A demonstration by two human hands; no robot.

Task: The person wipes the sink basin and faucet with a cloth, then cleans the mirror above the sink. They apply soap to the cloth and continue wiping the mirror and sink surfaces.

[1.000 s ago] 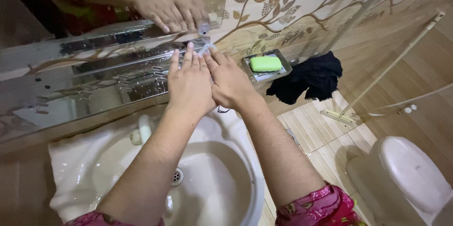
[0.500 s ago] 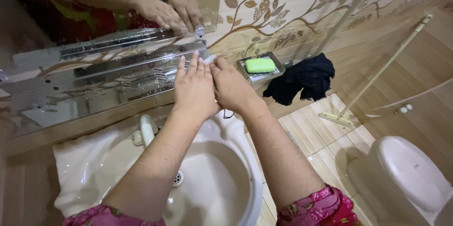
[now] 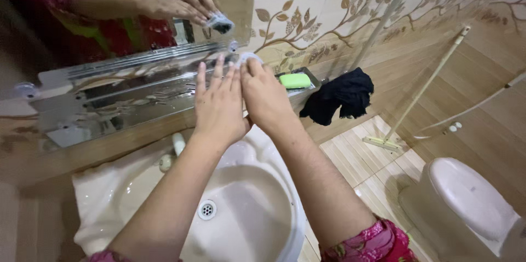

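Head view, looking down past both forearms over a white washbasin [image 3: 274,185]. Left hand [image 3: 219,106] flat, fingers stretched and together, palm down, pressed side by side against the right hand [image 3: 266,98]. Right fingertips pinching a small pale crumpled wad [image 3: 249,56], perhaps a bit of wrapper or tissue; exact kind too blurred to tell. Left fingertips lying just beside that wad, touching or nearly so; whether sharing the pinch, cannot tell. Wad held just above the right end of a clear glass shelf [image 3: 126,84] fixed below a mirror [image 3: 109,4]. In the mirror, the same pinch reflected, a small pale and dark scrap between the reflected fingers.

Containers, counted from the pinch. Just to the right of it, a metal soap dish [image 3: 313,79] on the wall, holding one green bar of soap [image 3: 295,80] lying flat. Further right, beyond the dish, a black cloth [image 3: 342,96] bunched and hanging against the tiled wall. Directly below the hands, the basin bowl, with only a round metal drain [image 3: 207,209] in its bottom; no water visible. Below and left of the left wrist, a white tap [image 3: 178,144] at the basin's back rim.

Well apart to the lower right, a white toilet with closed lid [image 3: 466,196]. Between it and the cloth, a pale long-handled wiper [image 3: 422,89] leaning on the wall. Pink patterned sleeve [image 3: 372,243] at the right elbow.
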